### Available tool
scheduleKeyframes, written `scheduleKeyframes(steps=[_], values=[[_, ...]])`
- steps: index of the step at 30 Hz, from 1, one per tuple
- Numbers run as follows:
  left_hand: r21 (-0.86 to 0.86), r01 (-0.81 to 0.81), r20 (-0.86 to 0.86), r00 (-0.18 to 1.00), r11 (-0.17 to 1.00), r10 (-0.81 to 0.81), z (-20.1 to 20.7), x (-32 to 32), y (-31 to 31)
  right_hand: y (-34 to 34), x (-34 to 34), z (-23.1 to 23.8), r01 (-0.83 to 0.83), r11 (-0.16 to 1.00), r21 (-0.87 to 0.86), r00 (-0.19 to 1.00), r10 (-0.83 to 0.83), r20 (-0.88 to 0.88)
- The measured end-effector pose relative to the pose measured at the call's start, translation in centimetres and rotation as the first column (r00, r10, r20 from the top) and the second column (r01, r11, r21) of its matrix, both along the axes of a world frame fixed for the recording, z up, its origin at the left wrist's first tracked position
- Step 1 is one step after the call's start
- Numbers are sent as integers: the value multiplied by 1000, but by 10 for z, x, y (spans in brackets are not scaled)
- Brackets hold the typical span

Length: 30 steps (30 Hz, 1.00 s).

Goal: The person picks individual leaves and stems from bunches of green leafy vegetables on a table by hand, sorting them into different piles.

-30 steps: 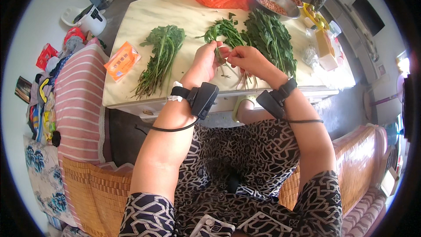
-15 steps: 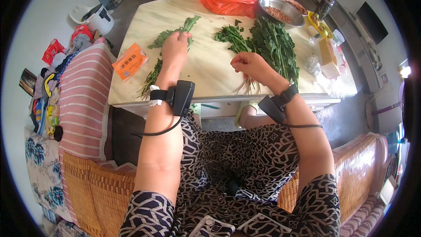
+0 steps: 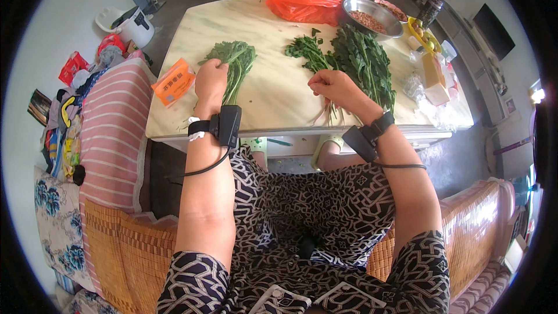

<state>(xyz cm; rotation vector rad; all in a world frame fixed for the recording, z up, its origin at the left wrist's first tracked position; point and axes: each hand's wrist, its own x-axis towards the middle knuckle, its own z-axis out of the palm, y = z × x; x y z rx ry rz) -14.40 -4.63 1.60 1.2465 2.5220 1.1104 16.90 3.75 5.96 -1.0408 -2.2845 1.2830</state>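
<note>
Table edges: near edge of the table (image 3: 273, 104) runs straight across ahead of the knees; two pale green shoes (image 3: 328, 142) below it.
Open room: broad strip of marbled top between the table's left greens and middle greens, running back to the far edge; more bare top at the far left corner.
Tight side: table's right third is crowded, greens up to the near edge.
Left greens (image 3: 241, 70): left of table centre; leaves to far edge, stems to near edge; long axis front to back, far end slightly right.
Middle greens (image 3: 311, 49): right of table centre; leaves to far edge, thin stems to near edge, slanting right as they come nearer.
Right greens (image 3: 365, 61): table's right part, touching the middle ones; long axis far-left to near-right.
Left hand (image 3: 210, 83): on table's left, over the left greens' stems; fingers curled, tips hidden, can't tell if clamped.
Right hand (image 3: 339, 88): above table's near right part, over the middle greens' stems; fingertips together.
Count: 3 lots of greens, 2 hands, 1 orange packet (image 3: 173, 82) at table's left edge, 1 red bag (image 3: 305, 3) at far edge, 1 steel bowl (image 3: 376, 7) at far right.
</note>
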Motion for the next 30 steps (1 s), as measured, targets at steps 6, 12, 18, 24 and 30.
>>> scheduleKeyframes(steps=[6, 12, 18, 24, 30], values=[[16, -5, 69, 998, 1000, 4, 14, 19, -4, 13, 8, -13, 15, 997, 71, 1000, -15, -11], [20, -39, 25, 999, 999, 38, 12, 19, -6, 13, 11, -8, 98, 994, 58, 995, -97, -23], [175, -99, -74, 991, 980, 113, 14, 27, -1, 19, 15, -13, 201, 974, 100, 980, -200, -20], [358, 30, 185, 977, 933, -102, 24, 57, 13, 27, 22, -20, 279, 949, 148, 957, -287, 39], [428, 54, 658, 665, 902, -352, 32, 111, 16, 43, 27, -39, 321, 912, 254, 931, -353, 94]])
